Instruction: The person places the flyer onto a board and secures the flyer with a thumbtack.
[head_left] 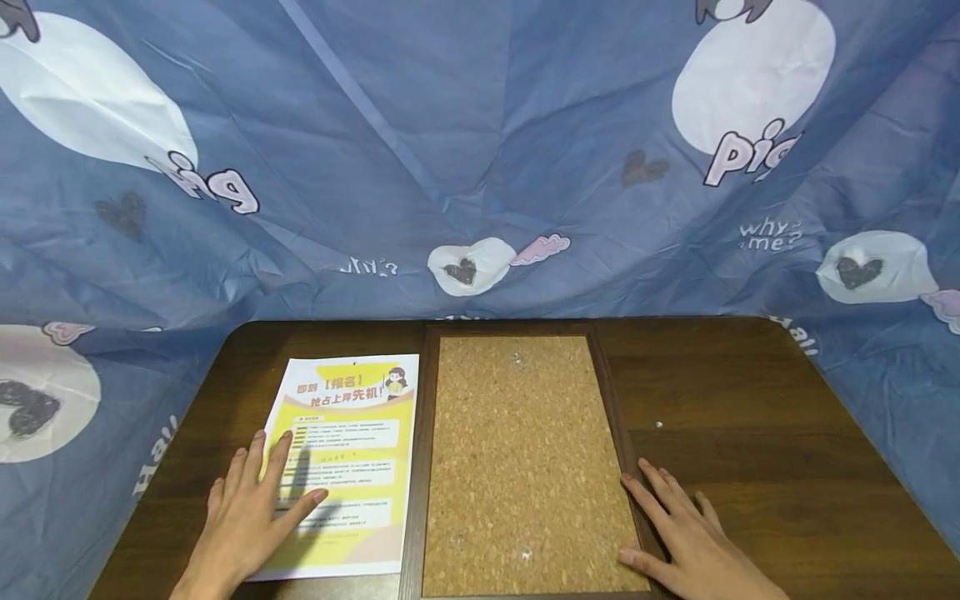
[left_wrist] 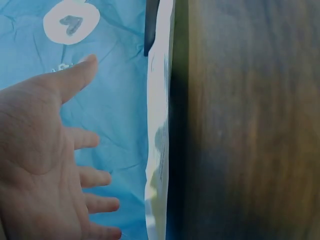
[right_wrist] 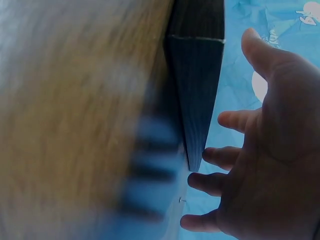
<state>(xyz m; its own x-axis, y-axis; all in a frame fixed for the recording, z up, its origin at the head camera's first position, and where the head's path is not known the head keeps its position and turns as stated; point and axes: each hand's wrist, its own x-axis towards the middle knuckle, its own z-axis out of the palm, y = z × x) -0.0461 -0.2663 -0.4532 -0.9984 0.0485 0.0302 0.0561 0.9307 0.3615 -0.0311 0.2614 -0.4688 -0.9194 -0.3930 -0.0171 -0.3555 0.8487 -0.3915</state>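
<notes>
- Cloth, blue, printed (head_left: 480,125): hangs behind the dark wooden surface (head_left: 750,392).
- Sheets, printed yellow and white (head_left: 356,471): lie at left, beside the board. Probably light, limp and easily creased; best taken by an edge or corner.
- Board, cork (head_left: 532,458), in a dark frame (head_left: 428,417): lies face up, mid-surface. Likely stiff and fairly light, the cork soft enough for pins; best held by the frame.
- Pins, clear (head_left: 517,359): on the cork, near its top and bottom. Probably hard, small and slick; best pinched by the head.
- Loose pin (head_left: 659,424): right of the board.
- Left hand (head_left: 243,521): spread wide over the sheets, holding nothing.
- Right hand (head_left: 693,533): spread, at the board's right edge, holding nothing; cannot tell whether it touches.
- Head view only: print and cork face.
- Left wrist view only: the sheets edge-on, seemingly several leaves, apart from the hand.
- Right wrist view only: the frame's deep side wall, with a joint line.
</notes>
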